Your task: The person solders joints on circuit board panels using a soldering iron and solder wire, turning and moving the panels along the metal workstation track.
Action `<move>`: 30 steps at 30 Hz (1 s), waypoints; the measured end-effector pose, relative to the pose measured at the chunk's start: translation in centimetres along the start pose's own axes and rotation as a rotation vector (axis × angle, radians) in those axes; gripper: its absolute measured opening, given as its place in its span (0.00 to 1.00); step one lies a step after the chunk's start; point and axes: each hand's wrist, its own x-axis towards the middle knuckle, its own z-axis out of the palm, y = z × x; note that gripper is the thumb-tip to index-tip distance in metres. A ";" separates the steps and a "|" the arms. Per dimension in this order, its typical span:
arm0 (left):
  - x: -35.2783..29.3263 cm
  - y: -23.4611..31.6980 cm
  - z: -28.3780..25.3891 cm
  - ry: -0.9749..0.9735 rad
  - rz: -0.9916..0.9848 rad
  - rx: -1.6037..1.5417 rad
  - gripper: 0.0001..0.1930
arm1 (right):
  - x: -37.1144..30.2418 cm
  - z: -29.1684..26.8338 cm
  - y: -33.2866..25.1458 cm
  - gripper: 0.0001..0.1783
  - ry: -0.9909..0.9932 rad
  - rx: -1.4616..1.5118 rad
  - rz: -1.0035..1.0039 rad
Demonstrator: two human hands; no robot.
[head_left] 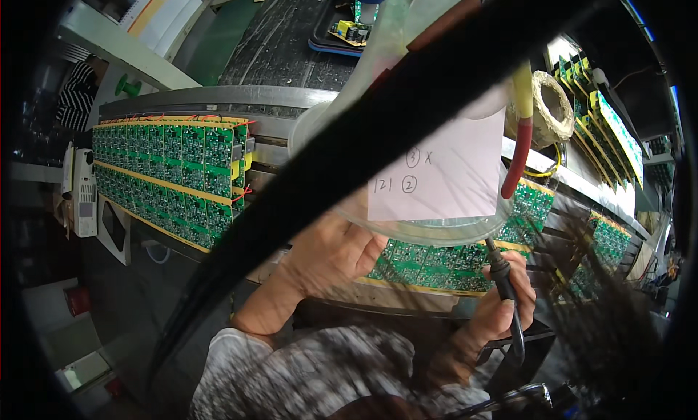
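Green circuit panels [171,147] at left: two; right hand [496,314]: one soldering iron [502,272].

Close downward head-worn fisheye view

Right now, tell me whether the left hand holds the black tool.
No, the right hand grips the black tool; the left hand is apart from it.

A green spool [128,86] sat at left, a pale ring-shaped roll [541,120] at right, a dark tray [322,34] beyond.
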 end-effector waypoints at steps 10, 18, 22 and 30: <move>0.8 0.5 0.6 0.040 -0.013 -0.123 0.06 | -1.2 -2.4 1.7 0.27 0.112 -0.079 -0.019; -0.2 1.2 1.3 0.090 -0.351 -0.460 0.15 | -4.3 -6.9 4.3 0.27 0.261 0.195 0.192; 0.4 0.4 -0.9 0.129 -0.076 -0.161 0.21 | -4.0 -6.4 3.7 0.28 0.245 0.214 0.263; -0.1 -0.1 -2.1 0.264 -0.117 -0.041 0.14 | -3.6 -0.2 0.9 0.24 0.174 0.223 0.237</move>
